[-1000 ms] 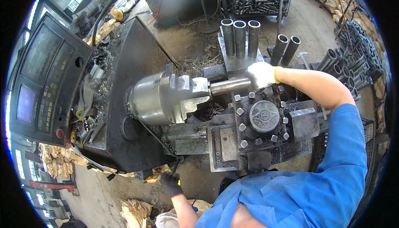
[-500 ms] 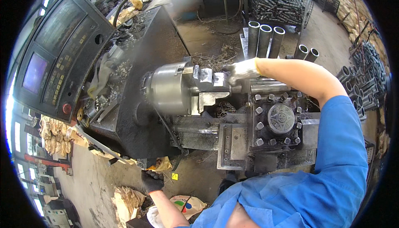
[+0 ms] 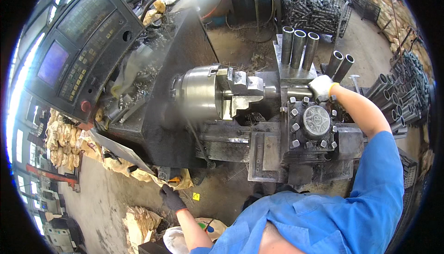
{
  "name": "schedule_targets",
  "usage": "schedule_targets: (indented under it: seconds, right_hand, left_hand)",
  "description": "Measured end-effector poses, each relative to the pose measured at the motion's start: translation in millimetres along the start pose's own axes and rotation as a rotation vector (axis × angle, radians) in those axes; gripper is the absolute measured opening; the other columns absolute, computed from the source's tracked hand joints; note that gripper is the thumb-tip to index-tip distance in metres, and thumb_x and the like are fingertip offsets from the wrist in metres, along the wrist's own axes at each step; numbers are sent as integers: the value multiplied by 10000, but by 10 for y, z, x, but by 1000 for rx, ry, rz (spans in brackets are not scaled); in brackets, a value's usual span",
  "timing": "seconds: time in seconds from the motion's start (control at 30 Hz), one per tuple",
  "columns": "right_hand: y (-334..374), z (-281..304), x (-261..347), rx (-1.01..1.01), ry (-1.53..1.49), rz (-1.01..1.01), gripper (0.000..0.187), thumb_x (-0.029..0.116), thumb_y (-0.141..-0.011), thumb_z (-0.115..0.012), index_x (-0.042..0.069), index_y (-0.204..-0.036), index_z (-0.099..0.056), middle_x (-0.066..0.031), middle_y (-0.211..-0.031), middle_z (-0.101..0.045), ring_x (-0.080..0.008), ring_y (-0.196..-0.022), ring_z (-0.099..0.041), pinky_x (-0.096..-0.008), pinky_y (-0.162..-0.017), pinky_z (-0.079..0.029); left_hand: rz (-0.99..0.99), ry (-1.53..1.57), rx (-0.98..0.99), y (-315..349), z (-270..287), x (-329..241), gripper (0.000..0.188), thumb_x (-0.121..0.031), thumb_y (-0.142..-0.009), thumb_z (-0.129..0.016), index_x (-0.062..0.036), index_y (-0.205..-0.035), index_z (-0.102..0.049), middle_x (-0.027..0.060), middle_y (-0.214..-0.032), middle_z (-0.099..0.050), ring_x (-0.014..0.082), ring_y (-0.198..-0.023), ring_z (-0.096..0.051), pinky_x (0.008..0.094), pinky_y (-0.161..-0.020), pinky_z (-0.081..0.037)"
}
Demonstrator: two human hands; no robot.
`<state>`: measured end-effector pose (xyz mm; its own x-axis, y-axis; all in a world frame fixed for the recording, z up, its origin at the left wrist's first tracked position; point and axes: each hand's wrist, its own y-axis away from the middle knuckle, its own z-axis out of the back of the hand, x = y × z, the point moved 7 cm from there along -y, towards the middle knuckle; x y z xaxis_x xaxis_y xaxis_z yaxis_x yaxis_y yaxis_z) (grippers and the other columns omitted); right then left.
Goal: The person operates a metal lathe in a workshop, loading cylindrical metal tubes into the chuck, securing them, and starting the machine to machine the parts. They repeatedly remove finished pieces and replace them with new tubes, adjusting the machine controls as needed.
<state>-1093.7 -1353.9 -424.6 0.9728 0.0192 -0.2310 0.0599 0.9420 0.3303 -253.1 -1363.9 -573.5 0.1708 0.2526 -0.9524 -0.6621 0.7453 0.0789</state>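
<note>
My right hand (image 3: 322,87), in a pale work glove, is closed over the right end of a shiny metal tube (image 3: 296,92) lying behind the tool post (image 3: 317,122). Its fingertips are partly hidden. To its left, the lathe chuck (image 3: 200,92) has stepped jaws (image 3: 247,83) around a short metal piece whose end shows. My left hand (image 3: 173,199), in a dark glove, hangs low at the left with fingers loosely apart and nothing visible in them. It is just below the machine's lower front corner.
Three upright tubes (image 3: 298,50) stand on a metal plate behind the lathe. More tubes (image 3: 393,96) lean at the right. A control panel (image 3: 76,59) rises at the left. A wire cage (image 3: 312,11) of metal parts stands behind. Metal shavings (image 3: 141,69) cover the machine top.
My right hand has moved right, from beside the chuck jaws to the shiny tube's end. My left hand has shifted slightly and its fingers have loosened. The whole view has shifted a little.
</note>
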Motion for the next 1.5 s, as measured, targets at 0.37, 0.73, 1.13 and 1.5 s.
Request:
schedule_targets:
  seconds: [0.37, 0.73, 1.13, 1.5]
  right_hand:
    - [1973, 594, -1022, -974, -768, -487, 447, 198, -817, -878, -4, -1174, -700, -191, -984, -770, -326, -887, -758, -420, -827, -581]
    - [3951, 788, 321, -1261, -1054, -417, 509, -38, -864, -792, -6, -1342, -623, -124, -1228, -732, -219, -1122, -696, -410, -1015, -574]
    - [3643, 795, 1868, -612, -1351, 221, 378, 64, -650, -919, 53, -1020, -843, -125, -1086, -795, -270, -1082, -727, -412, -950, -599]
    - [2768, 385, 3658, -225, -1223, 688, 437, 196, -746, -951, 82, -1100, -721, -100, -950, -736, -227, -781, -662, -366, -790, -593]
  left_hand:
    - [-1571, -420, -100, 1056, -837, -4128, 402, -294, -1020, -681, -81, -1359, -649, 195, -1236, -721, 413, -1148, -688, 505, -977, -544]
    - [-935, -1022, 93, -568, -1827, -5118, 787, -461, -1052, -493, -155, -1721, -214, 313, -1409, -661, 483, -1302, -652, 555, -1113, -480]
    - [-607, -401, 683, 2147, -583, -1276, 286, -306, -1066, -641, -58, -1183, -721, 128, -1077, -750, 268, -1005, -712, 406, -946, -559]
    - [19, -586, 821, 3474, 1234, 583, 529, -421, -971, -722, -75, -1368, -676, 224, -1286, -738, 376, -1212, -712, 463, -1005, -556]
